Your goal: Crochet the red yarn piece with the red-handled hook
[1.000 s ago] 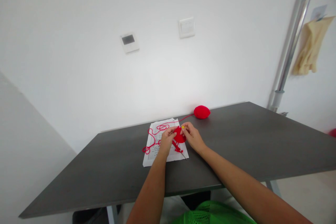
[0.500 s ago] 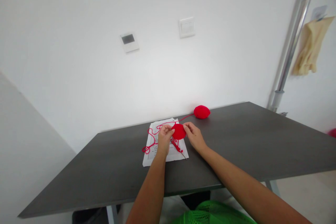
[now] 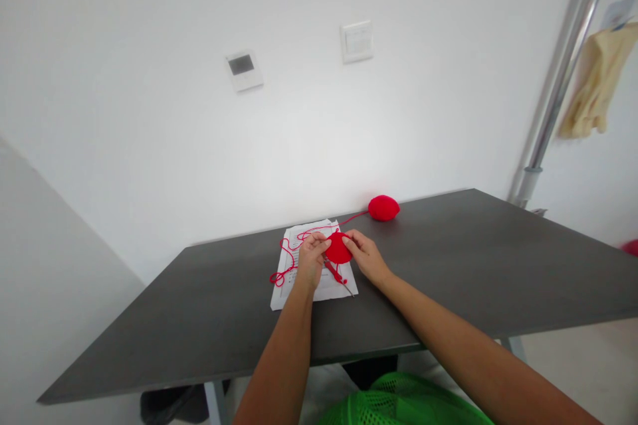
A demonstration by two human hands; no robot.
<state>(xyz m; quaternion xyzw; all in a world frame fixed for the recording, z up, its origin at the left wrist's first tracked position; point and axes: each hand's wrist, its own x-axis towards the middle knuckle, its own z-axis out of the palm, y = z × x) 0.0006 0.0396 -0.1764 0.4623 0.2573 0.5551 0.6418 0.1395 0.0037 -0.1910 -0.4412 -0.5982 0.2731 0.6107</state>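
Observation:
Between my two hands is a flat, round red crochet piece (image 3: 338, 249). My left hand (image 3: 312, 255) pinches its left edge, and my right hand (image 3: 364, 255) pinches its right edge with the thumb on the near face. Just below the piece, a crochet hook with a red handle (image 3: 333, 271) lies on printed sheets of paper (image 3: 319, 293), its thin metal end pointing toward me. Loose red yarn (image 3: 278, 278) loops over the paper's left side. A strand runs back to a red ball of yarn (image 3: 383, 208) near the wall.
The dark grey table (image 3: 224, 319) stands against a white wall that carries a thermostat (image 3: 244, 71) and a switch (image 3: 357, 41). At the right are a metal pole (image 3: 563, 80) and hanging cream gloves (image 3: 595, 83). Green mesh cloth (image 3: 393, 402) is at the table's near edge.
My right thumb has shifted inward over the face of the crochet piece. The view has tilted slightly; the hook, paper and yarn ball stay where they were on the table.

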